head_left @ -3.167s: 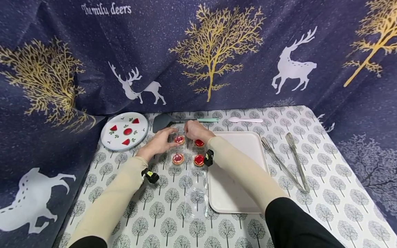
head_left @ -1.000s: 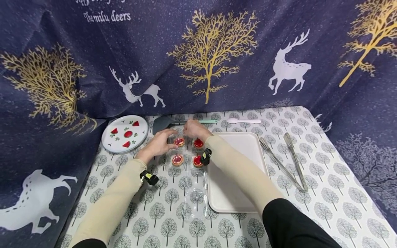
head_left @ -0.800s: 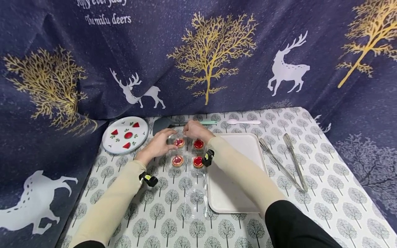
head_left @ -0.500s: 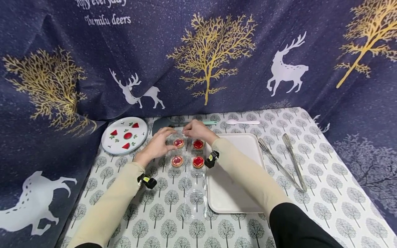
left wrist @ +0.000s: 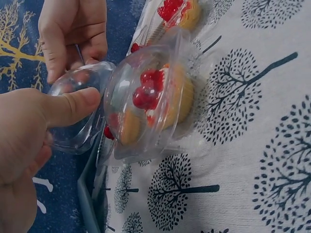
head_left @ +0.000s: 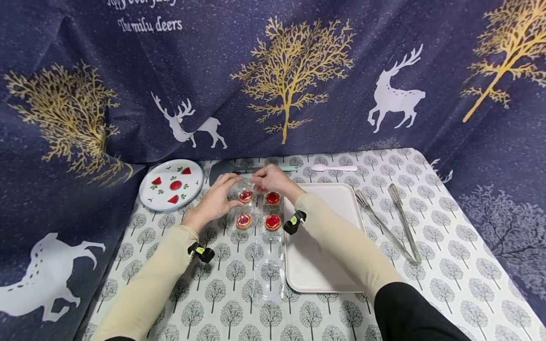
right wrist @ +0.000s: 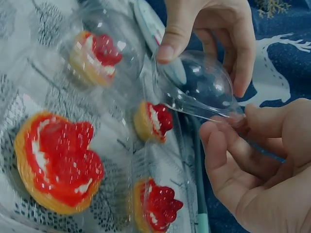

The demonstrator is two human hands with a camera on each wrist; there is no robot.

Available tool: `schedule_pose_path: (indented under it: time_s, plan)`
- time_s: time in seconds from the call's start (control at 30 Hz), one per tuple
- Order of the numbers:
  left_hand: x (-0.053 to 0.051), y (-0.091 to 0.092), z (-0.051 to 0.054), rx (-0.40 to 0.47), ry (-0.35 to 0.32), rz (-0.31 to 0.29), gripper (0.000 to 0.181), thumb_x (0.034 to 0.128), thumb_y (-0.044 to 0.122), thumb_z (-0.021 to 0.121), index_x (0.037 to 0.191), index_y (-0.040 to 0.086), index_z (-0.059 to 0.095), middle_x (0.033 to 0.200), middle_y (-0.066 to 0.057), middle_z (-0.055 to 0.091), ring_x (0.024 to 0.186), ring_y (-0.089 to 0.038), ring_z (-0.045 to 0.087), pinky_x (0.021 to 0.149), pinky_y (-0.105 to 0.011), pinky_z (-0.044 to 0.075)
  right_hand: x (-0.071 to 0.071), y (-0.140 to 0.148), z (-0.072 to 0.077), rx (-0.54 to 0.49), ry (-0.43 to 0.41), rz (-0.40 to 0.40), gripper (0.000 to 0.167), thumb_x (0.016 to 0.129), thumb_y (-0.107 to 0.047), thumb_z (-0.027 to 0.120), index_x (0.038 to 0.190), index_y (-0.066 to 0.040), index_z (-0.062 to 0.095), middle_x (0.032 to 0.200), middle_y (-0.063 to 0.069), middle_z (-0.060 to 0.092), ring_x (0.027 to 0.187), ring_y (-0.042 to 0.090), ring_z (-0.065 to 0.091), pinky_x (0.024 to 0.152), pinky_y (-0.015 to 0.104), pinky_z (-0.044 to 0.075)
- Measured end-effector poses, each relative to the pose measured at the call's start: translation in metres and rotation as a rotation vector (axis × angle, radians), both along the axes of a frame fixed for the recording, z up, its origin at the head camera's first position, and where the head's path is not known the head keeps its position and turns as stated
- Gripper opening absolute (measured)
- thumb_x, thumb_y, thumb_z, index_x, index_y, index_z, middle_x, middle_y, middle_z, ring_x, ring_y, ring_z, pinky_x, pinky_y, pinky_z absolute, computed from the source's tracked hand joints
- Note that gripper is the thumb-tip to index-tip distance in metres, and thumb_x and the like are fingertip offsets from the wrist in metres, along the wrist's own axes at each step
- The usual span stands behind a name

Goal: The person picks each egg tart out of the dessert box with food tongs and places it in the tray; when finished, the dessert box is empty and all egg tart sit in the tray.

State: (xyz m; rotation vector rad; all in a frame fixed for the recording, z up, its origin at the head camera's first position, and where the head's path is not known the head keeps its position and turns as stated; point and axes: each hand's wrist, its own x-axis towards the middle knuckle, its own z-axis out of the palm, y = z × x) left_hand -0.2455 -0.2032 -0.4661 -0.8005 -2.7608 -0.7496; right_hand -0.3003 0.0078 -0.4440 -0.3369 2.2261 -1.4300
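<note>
A clear plastic clamshell box (head_left: 258, 208) with domed cups lies left of the table's middle. Several small tarts (head_left: 273, 221) with red fruit topping sit in it, with clear domes over the left ones. My left hand (head_left: 217, 196) is at its far left corner, thumb and fingers round a clear domed lid (left wrist: 80, 109). At the far edge of that lid, my right hand (right wrist: 262, 165) pinches the plastic rim between thumb and fingers. The right hand (left wrist: 73, 34) also shows beyond the dome in the left wrist view.
A white tray (head_left: 320, 255) lies right of the box, metal tongs (head_left: 403, 227) further right. Behind are a spatula (head_left: 222, 169) with a green handle and a pink spoon (head_left: 334, 167). A watermelon-patterned plate (head_left: 170, 201) is at far left. A clear lid section (head_left: 269, 279) extends nearer me.
My right wrist has swung slightly to the right and its fingers show more at the lid's rim. The left hand stays nearly in place. The head view has shifted a little.
</note>
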Motion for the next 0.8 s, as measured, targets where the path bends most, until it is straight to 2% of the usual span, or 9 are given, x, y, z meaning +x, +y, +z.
schedule_pose_path:
  time_s: [0.13,0.27,0.4,0.53,0.67,0.73,0.8]
  plan:
    - [0.004,0.002,0.001,0.027,0.091,-0.021,0.075,0.0716,0.013,0.087,0.137,0.004,0.052,0.133,-0.012,0.048,0.125,-0.029,0.042,0.107,-0.046,0.042,0.007,0.0,0.006,-0.096,-0.094,-0.014,0.033,0.099,-0.024,0.057,0.112,0.006,0.065,0.078,0.009,0.064,0.066,0.017,0.063,0.09,0.055,0.055]
    - [0.008,0.004,0.005,0.057,0.162,-0.025,0.073,0.0708,0.011,0.086,0.135,0.005,0.053,0.13,-0.012,0.046,0.125,-0.029,0.04,0.109,-0.047,0.04,0.015,0.0,0.015,-0.185,-0.25,0.001,0.044,0.1,-0.031,0.055,0.118,0.009,0.059,0.082,0.011,0.059,0.073,0.02,0.059,0.099,0.058,0.049]
    - [0.013,0.005,0.007,0.078,0.221,-0.027,0.072,0.0689,0.009,0.087,0.133,0.006,0.053,0.128,-0.012,0.045,0.124,-0.03,0.039,0.109,-0.047,0.039,0.02,0.001,0.018,-0.254,-0.383,0.03,0.054,0.1,-0.037,0.053,0.127,0.01,0.053,0.096,0.021,0.061,0.087,0.028,0.063,0.103,0.053,0.048]
    - [0.018,0.006,0.008,0.084,0.296,-0.041,0.071,0.0681,0.008,0.088,0.13,0.004,0.054,0.127,-0.015,0.045,0.122,-0.032,0.039,0.107,-0.046,0.039,0.021,0.004,0.017,-0.307,-0.462,0.074,0.061,0.1,-0.039,0.052,0.134,0.012,0.046,0.121,0.034,0.058,0.093,0.031,0.067,0.104,0.05,0.047]
    - [0.023,0.007,0.007,0.095,0.351,-0.064,0.066,0.0699,0.006,0.086,0.127,0.003,0.054,0.129,-0.018,0.045,0.123,-0.035,0.039,0.107,-0.047,0.038,0.022,0.006,0.015,-0.379,-0.539,0.092,0.056,0.1,-0.032,0.053,0.139,0.007,0.042,0.134,0.035,0.05,0.09,0.025,0.068,0.11,0.049,0.041]
    - [0.026,0.008,0.006,0.109,0.363,-0.073,0.065,0.0707,0.004,0.085,0.127,0.003,0.053,0.13,-0.02,0.045,0.124,-0.036,0.041,0.108,-0.048,0.038,0.024,0.007,0.014,-0.413,-0.555,0.104,0.048,0.1,-0.027,0.053,0.135,0.005,0.047,0.135,0.034,0.05,0.091,0.024,0.067,0.113,0.049,0.038]
    - [0.03,0.008,0.004,0.125,0.364,-0.076,0.064,0.0721,0.004,0.084,0.127,0.003,0.051,0.131,-0.02,0.046,0.124,-0.035,0.044,0.11,-0.047,0.04,0.027,0.008,0.014,-0.441,-0.531,0.124,0.038,0.099,-0.023,0.054,0.124,0.005,0.055,0.128,0.031,0.057,0.093,0.024,0.067,0.113,0.048,0.038]
